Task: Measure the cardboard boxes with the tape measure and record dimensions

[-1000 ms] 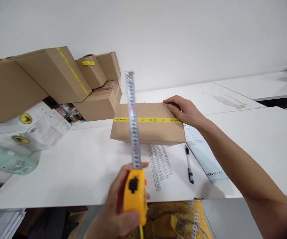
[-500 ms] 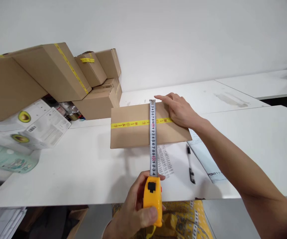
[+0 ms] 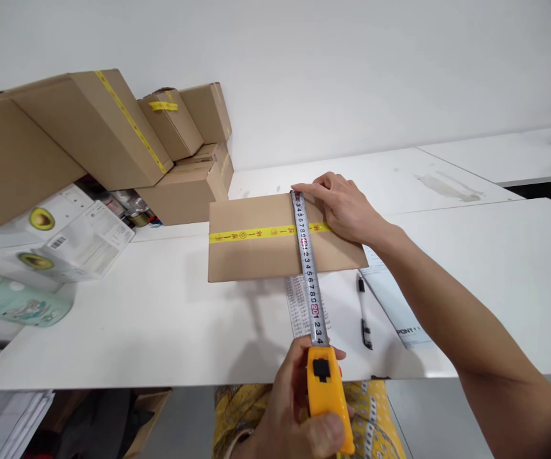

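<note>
My left hand (image 3: 299, 408) is closed around a yellow tape measure (image 3: 327, 398) near the table's front edge. Its silver blade (image 3: 309, 274) runs out across the top of a small cardboard box (image 3: 256, 255) sealed with yellow printed tape. At the box's far edge, the index finger of my right hand (image 3: 346, 204) presses on the blade's end. The rest of that hand grips the right part of the box, with some fingers hidden behind it. A printed sheet (image 3: 297, 306) lies partly beneath the box and blade.
A black-capped pen (image 3: 364, 309) and a pale blue paper (image 3: 399, 306) lie to the right on the white table (image 3: 160, 338). Stacked cardboard boxes (image 3: 179, 197), a white carton with avocado pictures (image 3: 88, 242) and a green bottle (image 3: 21, 299) occupy the left side.
My left hand has swung the tape measure to the right, so the blade now slants across the box. My right index finger has come down onto the blade's end.
</note>
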`<state>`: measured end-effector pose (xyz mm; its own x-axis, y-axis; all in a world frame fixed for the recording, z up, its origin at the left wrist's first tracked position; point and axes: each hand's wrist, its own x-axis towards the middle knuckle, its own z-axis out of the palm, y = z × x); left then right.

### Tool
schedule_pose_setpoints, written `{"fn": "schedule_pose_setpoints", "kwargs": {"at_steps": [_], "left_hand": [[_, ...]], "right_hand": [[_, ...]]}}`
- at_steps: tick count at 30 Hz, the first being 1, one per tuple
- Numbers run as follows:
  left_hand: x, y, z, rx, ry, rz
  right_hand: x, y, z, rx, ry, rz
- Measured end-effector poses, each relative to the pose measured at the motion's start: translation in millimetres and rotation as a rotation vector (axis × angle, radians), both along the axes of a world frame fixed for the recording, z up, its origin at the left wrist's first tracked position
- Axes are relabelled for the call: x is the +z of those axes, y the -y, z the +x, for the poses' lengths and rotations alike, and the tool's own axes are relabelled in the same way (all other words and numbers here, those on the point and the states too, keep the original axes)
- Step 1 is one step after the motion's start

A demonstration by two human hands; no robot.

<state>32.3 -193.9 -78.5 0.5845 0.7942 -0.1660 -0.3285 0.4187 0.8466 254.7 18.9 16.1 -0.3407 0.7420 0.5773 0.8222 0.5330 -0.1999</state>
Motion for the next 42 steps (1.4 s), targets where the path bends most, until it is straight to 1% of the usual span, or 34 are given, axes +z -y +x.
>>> {"fn": "schedule_pose_setpoints", "kwargs": {"at_steps": [2, 4, 11, 19, 23, 25, 27, 29, 31, 34, 36, 38, 39, 40, 41, 42], "left_hand": [[-6.1, 1.4, 5.3, 0.025, 0.028, 0.0], [-8.7, 2.0, 9.0, 0.027, 0.046, 0.005], [-1.1, 3.0, 8.7, 0.007, 0.028, 0.044], [-5.6, 3.6, 8.7, -0.003, 0.012, 0.015], [-9.5, 10.7, 5.8, 0.017, 0.018, 0.033], [-14.8, 17.8, 0.0, 0.035, -0.023, 0.053], [-21.5, 24.8, -8.9, 0.071, -0.14, 0.089], [-28.2, 29.8, -19.3, 0.112, -0.275, 0.143], [-34.0, 32.6, -28.9, 0.12, -0.372, 0.193], [-40.2, 36.4, -39.6, 0.087, -0.433, 0.25], [-42.4, 40.1, -44.6, 0.07, -0.467, 0.271], [-42.8, 43.5, -48.3, 0.031, -0.498, 0.291], [-42.2, 44.6, -49.8, 0.004, -0.513, 0.303], [-41.1, 45.0, -50.8, -0.025, -0.531, 0.314], [-39.6, 44.8, -51.5, -0.054, -0.554, 0.324], [-37.8, 43.8, -51.8, -0.081, -0.577, 0.334]], "right_hand": [[0.1, 0.5, -0.5, -0.013, 0.01, -0.003], [0.2, 0.7, -0.7, -0.021, 0.015, -0.007], [-0.7, 0.1, 0.2, -0.001, 0.004, 0.005], [-3.2, 0.0, -0.9, -0.008, -0.009, 0.022], [-1.6, 4.9, -1.3, -0.025, -0.016, 0.008], [0.2, 8.0, -0.9, -0.036, -0.014, -0.013], [1.5, 7.0, 0.6, -0.055, -0.02, -0.036], [1.2, -1.8, 3.4, -0.076, -0.024, -0.066], [-0.9, -18.9, 7.0, -0.084, -0.016, -0.102], [-3.6, -49.0, 10.7, -0.074, -0.009, -0.161], [-0.9, -58.7, 9.6, -0.107, -0.056, -0.141], [6.8, -51.0, 4.6, -0.149, -0.188, -0.059], [12.1, -40.0, 1.0, -0.15, -0.277, -0.021], [17.7, -24.8, -2.8, -0.124, -0.368, -0.012], [23.1, -6.6, -6.2, -0.075, -0.438, -0.051], [27.9, 13.3, -8.8, -0.007, -0.471, -0.136]]}}
